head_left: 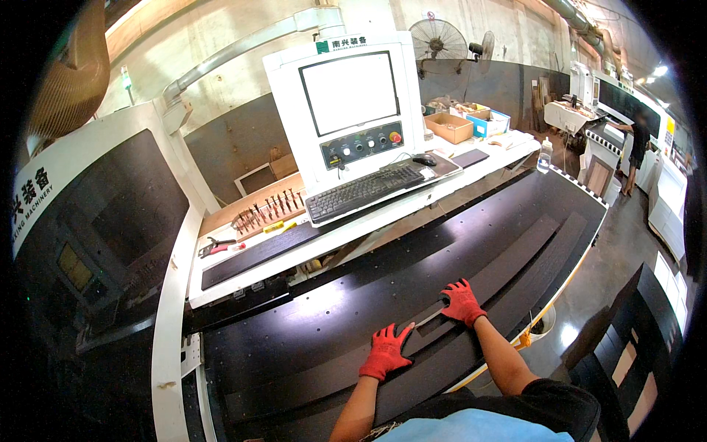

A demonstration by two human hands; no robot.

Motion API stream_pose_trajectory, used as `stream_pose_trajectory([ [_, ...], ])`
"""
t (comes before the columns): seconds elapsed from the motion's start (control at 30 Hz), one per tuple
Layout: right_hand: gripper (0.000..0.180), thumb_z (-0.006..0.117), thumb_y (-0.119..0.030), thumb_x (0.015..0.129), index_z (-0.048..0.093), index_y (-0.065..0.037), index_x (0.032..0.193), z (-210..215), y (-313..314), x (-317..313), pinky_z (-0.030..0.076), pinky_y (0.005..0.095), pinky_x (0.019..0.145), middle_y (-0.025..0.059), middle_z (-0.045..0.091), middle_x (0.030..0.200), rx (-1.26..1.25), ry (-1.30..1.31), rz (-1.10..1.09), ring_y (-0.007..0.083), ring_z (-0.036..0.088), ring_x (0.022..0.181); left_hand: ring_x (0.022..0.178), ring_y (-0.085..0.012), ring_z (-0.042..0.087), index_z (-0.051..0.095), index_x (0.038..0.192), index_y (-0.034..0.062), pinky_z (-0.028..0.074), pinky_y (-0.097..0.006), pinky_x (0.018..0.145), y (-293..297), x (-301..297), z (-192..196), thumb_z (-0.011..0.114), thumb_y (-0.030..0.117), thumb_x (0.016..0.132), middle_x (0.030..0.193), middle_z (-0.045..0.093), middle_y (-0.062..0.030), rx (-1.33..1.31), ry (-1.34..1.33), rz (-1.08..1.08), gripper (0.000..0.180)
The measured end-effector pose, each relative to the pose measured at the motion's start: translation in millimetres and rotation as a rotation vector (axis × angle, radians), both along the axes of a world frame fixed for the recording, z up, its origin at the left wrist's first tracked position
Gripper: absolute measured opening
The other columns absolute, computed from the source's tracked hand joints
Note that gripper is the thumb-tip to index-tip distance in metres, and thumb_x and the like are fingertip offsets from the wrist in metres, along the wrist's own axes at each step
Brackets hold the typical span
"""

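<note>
You seem to be positioning the dark strips (508,254) on the black machine bed (324,298), left hand (388,351) and right hand (463,303) on them, grip unclear; shifting them calls for even pressure.

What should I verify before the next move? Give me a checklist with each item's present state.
1. Left hand gloved and at the dark boards: ok, red glove on.
2. Right hand likewise gloved and at the boards: ok.
3. Pale strip between the hands identified: cannot tell, too small to make out.
4. Black table free of loose items: not ok, a bottle stands at its far right corner.
5. Red button on the control panel uncovered: ok, nothing in front of it.
6. Screen readable: cannot tell, it shows as washed-out white.
</note>
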State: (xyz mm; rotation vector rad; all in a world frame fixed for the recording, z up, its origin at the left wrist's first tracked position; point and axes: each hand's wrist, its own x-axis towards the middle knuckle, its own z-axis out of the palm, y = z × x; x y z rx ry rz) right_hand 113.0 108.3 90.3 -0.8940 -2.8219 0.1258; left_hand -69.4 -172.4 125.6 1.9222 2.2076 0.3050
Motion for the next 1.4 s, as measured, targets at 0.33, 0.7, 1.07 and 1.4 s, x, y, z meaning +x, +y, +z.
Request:
stream_pose_trajectory([
  [0.33,0.069,0.082,-0.051,0.071,0.075,-0.013,0.129,-5.4,1.9,-1.3,0.026,0.0537,0.128,0.0141,0.067,0.136,0.030,0.097,0.029,0.0352,0.059,0.130,0.149,-0.0481,0.038,0.026,0.171,0.0372,0.032,-0.063,0.120,0.4,-0.6,-5.0,0.094,0.055,0.066,0.161,0.039,-0.0299,0.012,0.003,0.002,0.126],
  [0.7,0.073,0.080,-0.053,0.073,0.072,-0.015,0.135,-7.2,2.6,0.0,0.023,0.0538,0.130,0.0167,0.064,0.145,0.014,0.063,0.007,0.0357,0.055,0.138,0.148,-0.0497,0.038,0.027,0.171,0.0376,0.032,-0.062,0.120,0.6,0.5,-1.6,0.094,0.054,0.065,0.160,0.039,-0.0315,0.006,-0.003,-0.002,0.126],
  [1.07,0.069,0.077,-0.054,0.076,0.072,-0.018,0.136,1.3,-0.5,-0.7,0.023,0.0545,0.129,0.0117,0.064,0.144,0.023,0.016,0.004,0.0325,0.055,0.137,0.149,-0.0478,0.039,0.026,0.170,0.0395,0.032,-0.061,0.120,0.7,-0.1,-2.5,0.093,0.055,0.066,0.160,0.040,-0.0295,0.006,0.019,0.004,0.125],
  [1.4,0.070,0.080,-0.053,0.075,0.073,-0.017,0.134,4.9,-1.6,0.9,0.025,0.0539,0.129,0.0117,0.066,0.141,0.001,0.045,0.015,0.0330,0.056,0.135,0.148,-0.0444,0.040,0.025,0.170,0.0410,0.031,-0.059,0.120,1.2,-0.2,-4.8,0.092,0.057,0.067,0.159,0.041,-0.0266,0.015,0.034,0.002,0.124],
])
